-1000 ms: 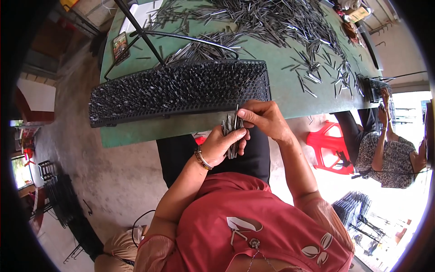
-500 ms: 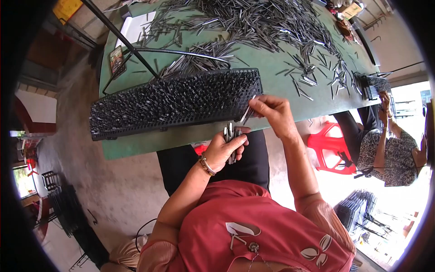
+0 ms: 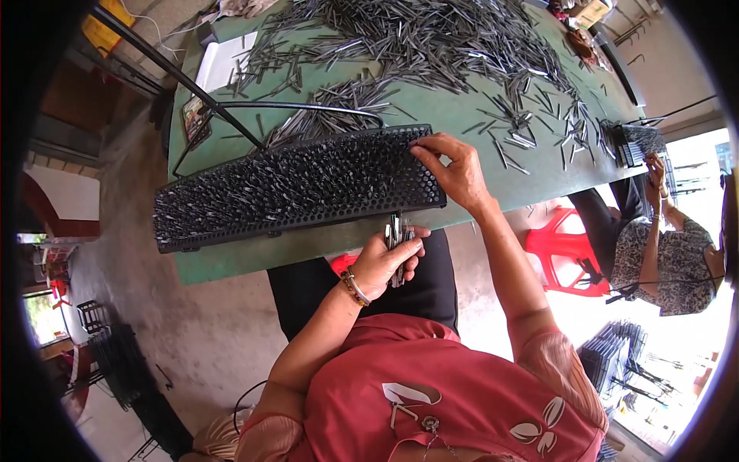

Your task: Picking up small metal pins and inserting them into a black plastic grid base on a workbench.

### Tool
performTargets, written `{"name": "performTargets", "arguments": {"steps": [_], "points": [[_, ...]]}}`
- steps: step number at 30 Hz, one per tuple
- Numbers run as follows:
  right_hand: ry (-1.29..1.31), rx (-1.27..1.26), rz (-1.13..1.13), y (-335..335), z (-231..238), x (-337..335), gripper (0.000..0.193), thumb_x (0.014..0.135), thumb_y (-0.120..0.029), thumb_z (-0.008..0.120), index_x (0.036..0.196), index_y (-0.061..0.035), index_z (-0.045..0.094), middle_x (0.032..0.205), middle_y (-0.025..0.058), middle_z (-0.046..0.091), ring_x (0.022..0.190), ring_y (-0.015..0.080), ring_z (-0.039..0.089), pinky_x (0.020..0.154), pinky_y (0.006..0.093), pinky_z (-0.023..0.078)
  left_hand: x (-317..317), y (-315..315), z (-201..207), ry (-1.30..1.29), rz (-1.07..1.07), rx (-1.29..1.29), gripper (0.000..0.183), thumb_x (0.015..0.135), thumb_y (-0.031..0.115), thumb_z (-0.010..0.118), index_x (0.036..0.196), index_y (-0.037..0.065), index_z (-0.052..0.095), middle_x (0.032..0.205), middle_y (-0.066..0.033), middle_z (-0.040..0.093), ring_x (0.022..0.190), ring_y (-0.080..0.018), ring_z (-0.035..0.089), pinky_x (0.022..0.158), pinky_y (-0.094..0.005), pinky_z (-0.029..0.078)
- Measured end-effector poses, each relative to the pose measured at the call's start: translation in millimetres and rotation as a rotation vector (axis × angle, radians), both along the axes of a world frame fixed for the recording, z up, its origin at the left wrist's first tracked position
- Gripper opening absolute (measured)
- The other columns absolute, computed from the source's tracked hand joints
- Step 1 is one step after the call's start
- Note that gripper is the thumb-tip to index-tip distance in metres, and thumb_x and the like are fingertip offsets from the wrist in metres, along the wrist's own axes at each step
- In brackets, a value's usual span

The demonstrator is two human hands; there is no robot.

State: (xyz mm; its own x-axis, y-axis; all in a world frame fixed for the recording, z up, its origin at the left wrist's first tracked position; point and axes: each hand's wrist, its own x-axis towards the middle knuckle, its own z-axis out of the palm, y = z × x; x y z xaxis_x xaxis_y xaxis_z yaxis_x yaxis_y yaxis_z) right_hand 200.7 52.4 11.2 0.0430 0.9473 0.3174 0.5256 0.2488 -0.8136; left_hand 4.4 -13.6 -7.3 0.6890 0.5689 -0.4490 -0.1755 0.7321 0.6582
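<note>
A bundle of thin, dark metal strips (image 3: 395, 229) stands upright in my left hand (image 3: 379, 266), which is closed round it below the front edge of a long black perforated rack (image 3: 422, 185). Most of the rack's holes are filled with slim upright pieces; bare holes show at its right end. There my right hand (image 3: 462, 173) reaches over the rack, thumb and forefinger pinched near the far right corner. Whatever sits between those fingertips is hidden.
Loose strips (image 3: 454, 38) lie heaped across the green table (image 3: 462, 115). A black metal rod frame (image 3: 300, 105) rises behind the rack. A phone (image 3: 196, 127) lies at left. Another person (image 3: 662, 262) works at right near a red plastic stool (image 3: 566, 246).
My right hand has moved up and left, from near my left hand to the rack's far right corner. The strip visible in its fingers earlier no longer shows. The rack has tilted slightly.
</note>
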Motion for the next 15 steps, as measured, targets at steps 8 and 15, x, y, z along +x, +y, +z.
{"name": "performTargets", "arguments": {"steps": [8, 15], "points": [[-0.06, 0.035, 0.095, 0.8, -6.4, 0.2, 0.014, 0.082, -0.003, 0.066, 0.095, 0.0023, 0.066, 0.093, 0.0123, 0.066, 0.081, 0.0214, 0.065, 0.071, 0.03, 0.052, 0.2, -0.9, 0.8, -0.005, -0.005, -0.022, 0.024, 0.092, 0.015, 0.058, 0.112, 0.003, 0.058, 0.08, -0.001, 0.056, 0.064, -0.0048, 0.053, 0.052, -0.0217, 0.048], [-0.054, 0.004, 0.063, -1.7, -3.2, -4.2, 0.016, 0.081, -0.003, 0.067, 0.096, 0.002, 0.066, 0.091, 0.011, 0.065, 0.079, 0.0207, 0.065, 0.07, 0.0302, 0.052, -2.5, -1.2, 0.2, 0.004, -0.015, -0.018, 0.026, 0.091, 0.015, 0.059, 0.113, 0.002, 0.058, 0.08, -0.001, 0.056, 0.064, -0.0052, 0.054, 0.052, -0.0218, 0.048]]}}
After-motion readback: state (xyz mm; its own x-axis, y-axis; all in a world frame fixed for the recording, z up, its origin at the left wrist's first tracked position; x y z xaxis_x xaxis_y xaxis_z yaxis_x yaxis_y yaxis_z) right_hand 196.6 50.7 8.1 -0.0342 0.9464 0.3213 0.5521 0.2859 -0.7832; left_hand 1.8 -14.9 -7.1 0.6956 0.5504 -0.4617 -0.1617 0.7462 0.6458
